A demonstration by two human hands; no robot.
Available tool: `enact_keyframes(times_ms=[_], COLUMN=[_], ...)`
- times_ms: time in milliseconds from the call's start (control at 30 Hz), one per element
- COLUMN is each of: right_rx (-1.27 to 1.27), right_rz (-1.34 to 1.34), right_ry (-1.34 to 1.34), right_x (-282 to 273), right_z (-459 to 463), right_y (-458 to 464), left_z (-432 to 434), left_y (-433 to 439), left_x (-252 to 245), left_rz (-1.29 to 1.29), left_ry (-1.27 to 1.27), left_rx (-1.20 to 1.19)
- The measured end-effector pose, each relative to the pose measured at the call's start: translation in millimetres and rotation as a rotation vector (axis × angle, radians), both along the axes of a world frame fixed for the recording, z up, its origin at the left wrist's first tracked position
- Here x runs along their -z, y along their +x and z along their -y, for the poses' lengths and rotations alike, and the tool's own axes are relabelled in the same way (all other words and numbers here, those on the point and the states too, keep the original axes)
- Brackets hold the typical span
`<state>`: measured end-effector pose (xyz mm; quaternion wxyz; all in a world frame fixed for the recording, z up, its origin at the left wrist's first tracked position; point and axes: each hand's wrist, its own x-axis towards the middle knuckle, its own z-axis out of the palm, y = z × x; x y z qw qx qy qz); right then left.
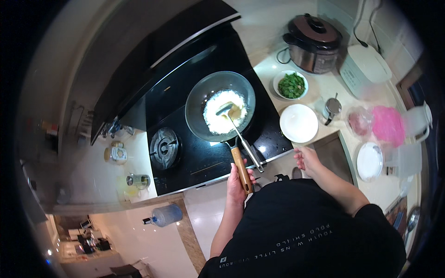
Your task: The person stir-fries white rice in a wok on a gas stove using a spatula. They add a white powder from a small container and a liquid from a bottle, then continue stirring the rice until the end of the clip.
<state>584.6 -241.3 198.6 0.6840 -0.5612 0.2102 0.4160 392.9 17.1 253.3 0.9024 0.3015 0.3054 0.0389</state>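
Note:
My left hand (238, 180) is around the wooden handle (240, 166) of a deep wok (198, 114) on the gas hob (208, 163). White, foamy-looking food (217, 118) with a yellowish patch lies in the wok under a glare. A metal spatula (247, 147) leans in the wok, its blade in the food and its shaft over the rim beside the wok handle. My right hand (305, 160) holds nothing that I can see; its fingers are loosely curled near the counter edge, below an empty-looking white bowl (299, 123). Above that bowl stands a bowl of chopped greens (291, 86).
An electric pressure cooker (314, 45), a white bin-like container (366, 69), a metal-lidded jar (332, 107), a pink plastic bag (388, 125) and a white plate (369, 161) stand on the right counter. Left are a second burner (164, 148) and jars (116, 154). A water bottle (167, 215) lies below.

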Motion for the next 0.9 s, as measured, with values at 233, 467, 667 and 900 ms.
enact_keyframes(times_ms=[233, 467, 667, 900], right_rx=[-0.161, -0.273, -0.235, -0.113], right_rz=[0.005, -0.001, 0.023, 0.068], right_ry=[-0.008, -0.016, 0.027, 0.05], right_x=[22, 11, 14, 23], right_z=[-15, -37, -62, -86], right_y=[-4, -24, -54, -92], left_z=[-20, -56, -131, -250], left_y=[-22, -63, -95, -134], left_x=[26, 23, -41, -160], left_rz=[-0.114, -0.157, -0.149, -0.017], left_ry=[-0.065, -0.041, 0.125, 0.509], left_rx=[-0.224, -0.509, -0.628, -0.719])
